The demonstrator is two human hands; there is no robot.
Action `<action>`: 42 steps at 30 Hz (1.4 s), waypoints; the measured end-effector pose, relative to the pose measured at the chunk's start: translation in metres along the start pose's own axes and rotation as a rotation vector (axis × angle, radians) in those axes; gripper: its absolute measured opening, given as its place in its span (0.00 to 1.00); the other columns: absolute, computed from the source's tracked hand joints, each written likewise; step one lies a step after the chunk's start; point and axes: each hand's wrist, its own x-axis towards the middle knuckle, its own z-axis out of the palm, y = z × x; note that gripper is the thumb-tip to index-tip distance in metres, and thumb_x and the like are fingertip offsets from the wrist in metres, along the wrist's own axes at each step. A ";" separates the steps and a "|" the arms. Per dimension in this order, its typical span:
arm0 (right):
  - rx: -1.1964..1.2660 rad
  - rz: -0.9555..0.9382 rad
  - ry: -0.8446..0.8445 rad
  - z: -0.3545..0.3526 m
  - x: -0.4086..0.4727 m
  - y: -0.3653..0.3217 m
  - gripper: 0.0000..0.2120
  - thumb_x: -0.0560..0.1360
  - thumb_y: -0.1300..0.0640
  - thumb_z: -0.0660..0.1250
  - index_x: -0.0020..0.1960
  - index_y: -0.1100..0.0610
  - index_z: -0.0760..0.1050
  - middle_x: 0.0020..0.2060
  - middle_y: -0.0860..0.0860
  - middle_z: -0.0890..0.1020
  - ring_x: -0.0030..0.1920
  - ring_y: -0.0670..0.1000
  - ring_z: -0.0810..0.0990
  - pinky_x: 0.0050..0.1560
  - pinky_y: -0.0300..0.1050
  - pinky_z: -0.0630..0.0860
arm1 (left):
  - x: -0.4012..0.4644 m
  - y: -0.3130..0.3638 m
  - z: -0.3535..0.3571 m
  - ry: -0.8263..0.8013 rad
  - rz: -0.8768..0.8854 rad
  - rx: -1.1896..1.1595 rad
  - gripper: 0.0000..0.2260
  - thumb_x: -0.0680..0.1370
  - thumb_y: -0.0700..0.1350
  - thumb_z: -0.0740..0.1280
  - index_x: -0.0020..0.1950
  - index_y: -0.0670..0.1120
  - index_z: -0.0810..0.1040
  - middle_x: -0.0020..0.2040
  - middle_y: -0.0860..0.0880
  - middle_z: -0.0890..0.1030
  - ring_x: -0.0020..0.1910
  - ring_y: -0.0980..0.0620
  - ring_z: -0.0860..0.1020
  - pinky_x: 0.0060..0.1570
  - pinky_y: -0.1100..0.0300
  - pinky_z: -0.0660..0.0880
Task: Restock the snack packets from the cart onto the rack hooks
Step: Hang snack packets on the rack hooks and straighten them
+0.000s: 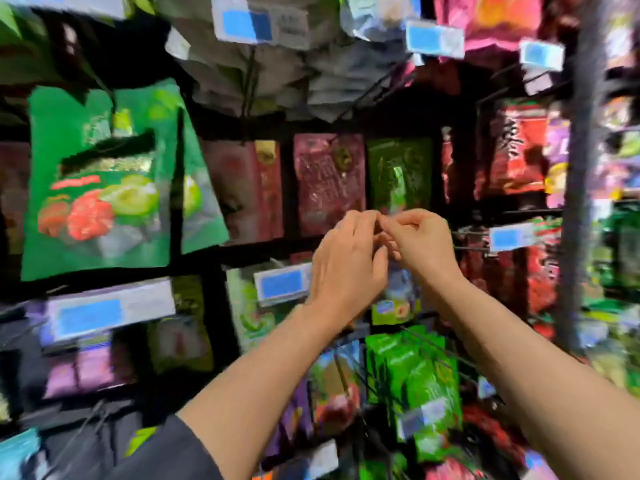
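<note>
Blurred snack rack [214, 327], left hand [346, 265] and right hand [420, 242] pinched together on pale green-bottomed packet [396, 303]

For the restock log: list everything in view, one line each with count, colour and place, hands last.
Large fruit packet: one, green, upper left.
Small packets: several, bright green, on a lower hook.
Dark red packet: one, centre, behind the hands.
Red packets: several, right side.
Price tags: several, white with blue, on hook ends.
Packet between the hands: one, pale green, hanging below the fingertips; blurred.
Left hand: one, centre, pinching.
Right hand: one, centre, pinching.
</note>
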 end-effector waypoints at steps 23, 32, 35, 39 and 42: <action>-0.903 0.944 0.507 -0.420 -0.304 0.228 0.15 0.70 0.54 0.74 0.52 0.61 0.78 0.48 0.58 0.82 0.51 0.59 0.80 0.48 0.48 0.72 | -0.288 0.322 0.243 -1.071 -0.511 -0.630 0.23 0.76 0.44 0.69 0.67 0.39 0.65 0.64 0.42 0.67 0.62 0.42 0.70 0.60 0.54 0.66; -1.117 0.979 0.029 -0.447 -0.288 0.279 0.49 0.62 0.39 0.77 0.72 0.61 0.60 0.66 0.62 0.69 0.66 0.62 0.67 0.66 0.52 0.65 | -0.319 0.342 0.263 -1.144 -0.785 -0.781 0.24 0.74 0.43 0.71 0.66 0.42 0.66 0.63 0.43 0.72 0.62 0.43 0.73 0.63 0.49 0.70; -1.135 0.974 0.008 -0.454 -0.279 0.287 0.49 0.61 0.34 0.74 0.70 0.61 0.63 0.63 0.62 0.72 0.64 0.63 0.71 0.64 0.54 0.69 | -0.321 0.349 0.270 -1.116 -0.838 -0.752 0.22 0.77 0.45 0.69 0.68 0.42 0.66 0.65 0.44 0.74 0.64 0.44 0.72 0.64 0.48 0.69; -1.165 0.914 0.011 -0.460 -0.276 0.293 0.44 0.58 0.31 0.74 0.63 0.59 0.72 0.54 0.59 0.78 0.55 0.61 0.76 0.54 0.51 0.73 | -0.316 0.354 0.276 -1.045 -0.923 -0.650 0.20 0.78 0.45 0.67 0.66 0.39 0.66 0.57 0.43 0.77 0.58 0.43 0.76 0.57 0.50 0.73; -0.948 0.954 0.032 -0.463 -0.272 0.291 0.29 0.56 0.36 0.79 0.47 0.56 0.80 0.38 0.51 0.82 0.39 0.51 0.80 0.39 0.44 0.73 | -0.316 0.358 0.277 -1.018 -0.952 -0.666 0.28 0.76 0.42 0.70 0.70 0.40 0.61 0.54 0.44 0.79 0.55 0.43 0.78 0.54 0.49 0.75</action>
